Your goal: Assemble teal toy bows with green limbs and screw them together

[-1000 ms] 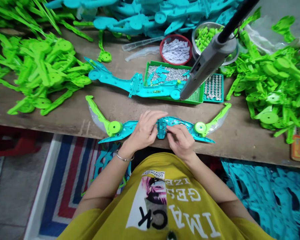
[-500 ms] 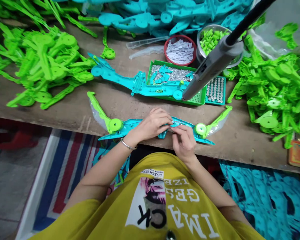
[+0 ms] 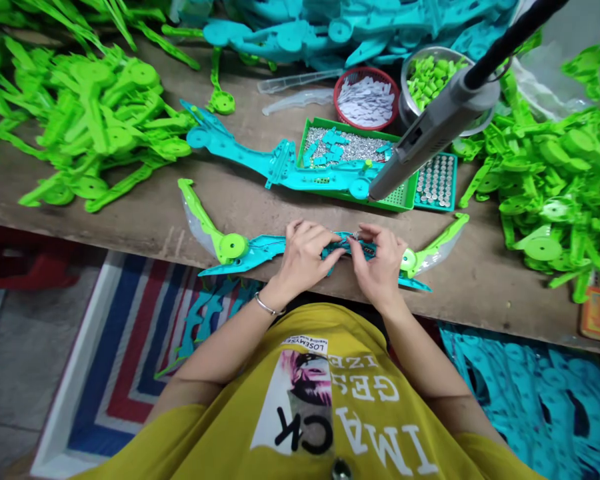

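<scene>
Fingers of the left hand (image 3: 307, 258) and right hand (image 3: 380, 261) bend over the turquoise bow-shaped shell (image 3: 264, 252), grip unclear; green tray (image 3: 403, 205) at 12 o'clock.

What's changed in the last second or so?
The right hand shifted rightward, now partly covering the right green limb. The left hand now stretches its thumb across the turquoise bow-shaped shell's centre. The green tray and red basket stayed put.
</scene>
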Tool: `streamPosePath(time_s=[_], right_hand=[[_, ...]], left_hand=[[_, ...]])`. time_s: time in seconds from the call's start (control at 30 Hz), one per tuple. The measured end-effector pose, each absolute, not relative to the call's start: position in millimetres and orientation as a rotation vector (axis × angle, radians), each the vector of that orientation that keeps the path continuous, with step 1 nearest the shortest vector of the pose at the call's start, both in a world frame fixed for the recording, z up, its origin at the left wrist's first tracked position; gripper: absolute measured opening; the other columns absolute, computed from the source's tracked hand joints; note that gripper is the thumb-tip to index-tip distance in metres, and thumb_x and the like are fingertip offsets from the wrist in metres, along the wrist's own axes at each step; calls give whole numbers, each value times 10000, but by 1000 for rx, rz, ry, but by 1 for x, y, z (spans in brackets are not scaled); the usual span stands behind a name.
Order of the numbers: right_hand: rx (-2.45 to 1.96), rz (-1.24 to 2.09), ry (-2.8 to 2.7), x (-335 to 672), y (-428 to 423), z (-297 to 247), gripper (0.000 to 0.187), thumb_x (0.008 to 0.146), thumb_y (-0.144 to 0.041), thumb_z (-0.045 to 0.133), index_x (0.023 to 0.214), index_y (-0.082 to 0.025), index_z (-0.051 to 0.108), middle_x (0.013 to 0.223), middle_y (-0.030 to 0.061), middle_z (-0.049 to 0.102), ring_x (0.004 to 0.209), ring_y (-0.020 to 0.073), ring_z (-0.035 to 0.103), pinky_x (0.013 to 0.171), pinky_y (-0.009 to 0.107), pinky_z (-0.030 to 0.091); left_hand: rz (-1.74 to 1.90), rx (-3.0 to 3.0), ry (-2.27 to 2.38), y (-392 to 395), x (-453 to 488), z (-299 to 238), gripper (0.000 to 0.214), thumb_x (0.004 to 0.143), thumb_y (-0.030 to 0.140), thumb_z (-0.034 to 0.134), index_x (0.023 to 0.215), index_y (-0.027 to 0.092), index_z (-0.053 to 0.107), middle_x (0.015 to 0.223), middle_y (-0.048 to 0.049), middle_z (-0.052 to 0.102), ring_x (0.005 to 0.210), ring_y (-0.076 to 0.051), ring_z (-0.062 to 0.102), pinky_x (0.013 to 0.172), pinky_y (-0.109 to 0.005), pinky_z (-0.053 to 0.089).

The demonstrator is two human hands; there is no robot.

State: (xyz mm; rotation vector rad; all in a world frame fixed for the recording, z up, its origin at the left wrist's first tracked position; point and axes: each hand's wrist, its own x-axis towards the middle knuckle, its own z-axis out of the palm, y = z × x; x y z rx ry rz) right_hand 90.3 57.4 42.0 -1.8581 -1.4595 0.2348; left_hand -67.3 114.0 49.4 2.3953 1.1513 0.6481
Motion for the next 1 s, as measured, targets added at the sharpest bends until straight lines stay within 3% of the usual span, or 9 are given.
streamPosePath(time_s=[0.23, 0.43, 0.57, 0.77, 0.83, 1.0], right_hand=[[-1834, 378, -1465, 90, 63, 55, 215, 883, -272, 656, 1085, -221, 604, 877, 3, 779, 845, 219, 718, 967, 435, 348], [-1838, 479, -1447, 86, 64, 61, 318, 836, -334, 706, 1120, -227, 610, 908, 29, 798, 790, 226, 717, 957, 472, 408], [-1832, 562, -1482, 94, 69, 62, 214, 848, -284, 666, 1054, -231, 648, 879, 32, 792, 764, 222, 709, 947, 485, 426], [-1712, 614, -1677, 109, 79, 66, 243, 811, -181, 624, 1043, -222, 682, 877, 27, 758, 830, 222, 693, 902, 436, 431], [-1653, 613, -1762, 114, 81, 66, 242, 814, -175, 621, 1041, -225, 691, 874, 22, 743, 857, 223, 679, 887, 417, 431], [-1569, 583, -1916, 122, 83, 63, 229, 846, -163, 613, 1048, -236, 690, 912, 21, 736, 861, 220, 647, 863, 403, 446]], left_hand=[[763, 2305, 1431, 103, -52, 41, 135, 918, 276, 650, 793, 227, 658, 823, -8, 739, 922, -239, 647, 1072, -510, 331], [812, 2312, 1452, 96, -50, 35, 100, 914, 255, 652, 816, 243, 671, 866, -19, 759, 945, -253, 648, 1095, -548, 315], [785, 2306, 1345, 94, -57, 41, 100, 949, 298, 637, 895, 261, 714, 915, -1, 774, 1016, -247, 647, 1140, -572, 260], [709, 2236, 1245, 107, -66, 50, 89, 944, 295, 646, 935, 236, 712, 1027, -31, 749, 1060, -245, 614, 1057, -482, 342], [674, 2164, 1230, 114, -66, 51, 130, 929, 286, 668, 1038, 217, 674, 1093, -46, 746, 1088, -249, 611, 1008, -446, 370], [579, 2006, 1081, 124, -63, 47, 565, 933, 213, 635, 1456, 241, 422, 1060, -10, 785, 1211, -228, 618, 1089, -463, 284]])
